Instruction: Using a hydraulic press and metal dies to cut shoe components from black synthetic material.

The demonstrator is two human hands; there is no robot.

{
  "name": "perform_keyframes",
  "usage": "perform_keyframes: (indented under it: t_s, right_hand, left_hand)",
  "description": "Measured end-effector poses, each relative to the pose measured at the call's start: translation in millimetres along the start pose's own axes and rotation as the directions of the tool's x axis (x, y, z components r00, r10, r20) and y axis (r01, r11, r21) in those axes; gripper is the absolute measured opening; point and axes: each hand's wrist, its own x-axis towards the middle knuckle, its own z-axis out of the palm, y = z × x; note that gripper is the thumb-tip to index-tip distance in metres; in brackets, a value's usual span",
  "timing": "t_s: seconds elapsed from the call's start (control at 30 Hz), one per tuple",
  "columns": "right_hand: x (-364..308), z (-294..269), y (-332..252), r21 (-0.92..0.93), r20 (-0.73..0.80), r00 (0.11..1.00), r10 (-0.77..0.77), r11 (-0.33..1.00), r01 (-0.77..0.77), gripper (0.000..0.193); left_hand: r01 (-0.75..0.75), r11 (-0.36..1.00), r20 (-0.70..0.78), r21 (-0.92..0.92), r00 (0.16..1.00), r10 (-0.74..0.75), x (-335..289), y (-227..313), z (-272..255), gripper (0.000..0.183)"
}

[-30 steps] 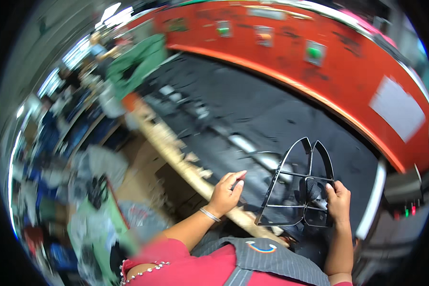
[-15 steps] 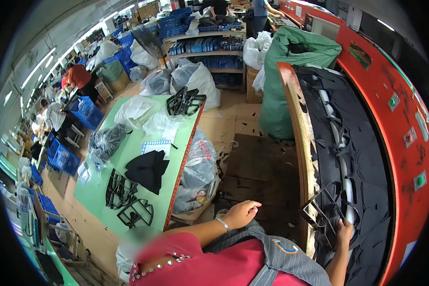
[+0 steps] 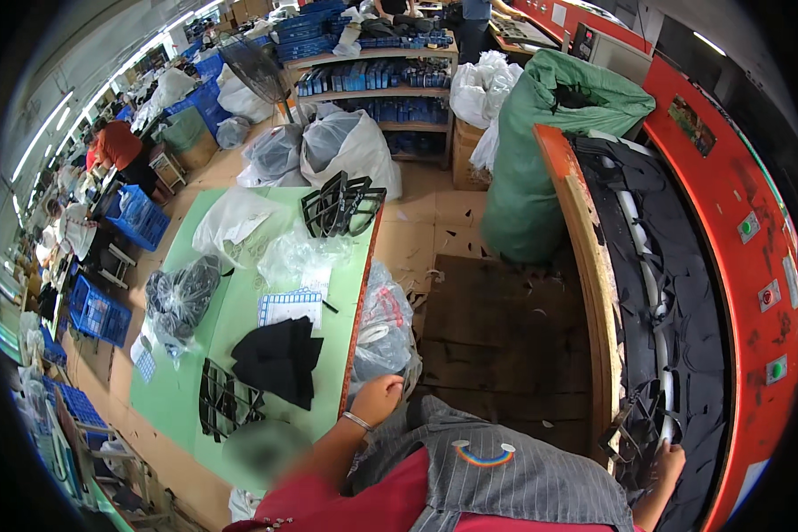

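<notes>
My right hand [image 3: 667, 465] is closed at the edge of a black open-framed cutting die [image 3: 629, 433], low on the right side. The die is tilted and partly blurred, over the near end of the black fabric [image 3: 696, 355] and the wooden board. Pale strips run along the fabric beside it. My left hand [image 3: 377, 401], with a bracelet on its wrist, is loosely curled in front of me, near the right edge of the green table [image 3: 182, 390]. Nothing shows in its fingers.
On the table lie stacked black fabric pieces [image 3: 279, 359], black frames [image 3: 226, 399], more frames [image 3: 341, 206] and plastic bags [image 3: 301, 253]. A wooden board [image 3: 585, 266] edges the fabric bed, beside a red machine [image 3: 727, 151] with buttons. A tall green sack [image 3: 528, 168] stands beyond.
My left hand has moved left toward the table, its fingers more curled. My right hand and the cutting die have come lower and nearer. The whole view has shifted slightly.
</notes>
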Motion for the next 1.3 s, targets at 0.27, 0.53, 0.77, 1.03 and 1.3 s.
perform_keyframes:
  t_s: [0.27,0.53,0.77,1.03,1.3]
  right_hand:
    - [36.4,-33.2,-79.3,0.027,-0.148,0.986,-0.079,0.996,0.084,0.034]
    - [179.4,-20.9,-190.3,0.002,-0.215,0.949,-0.233,0.971,0.239,0.033]
    - [285.8,19.8,-431.0,0.146,-0.089,0.827,-0.556,0.814,0.563,0.026]
    - [294.1,88.2,-611.0,0.245,0.192,0.495,-0.848,0.530,0.812,0.050]
    - [294.9,117.4,-610.8,0.096,0.208,0.669,-0.714,0.695,0.712,0.091]
  left_hand:
    - [0.038,0.999,-0.053,0.019,0.998,-0.037,111.1,2.9,-20.9,0.023]
    - [0.051,0.997,-0.188,0.060,0.981,-0.039,235.1,3.8,-33.8,0.022]
    - [0.284,0.952,-0.463,0.118,0.864,-0.200,351.6,-66.8,-66.6,0.024]
    - [0.654,0.713,-0.827,0.251,0.528,-0.194,453.2,-94.3,-123.1,0.042]
    - [0.754,0.571,-0.406,0.324,0.656,-0.636,508.4,-108.2,-179.8,0.042]
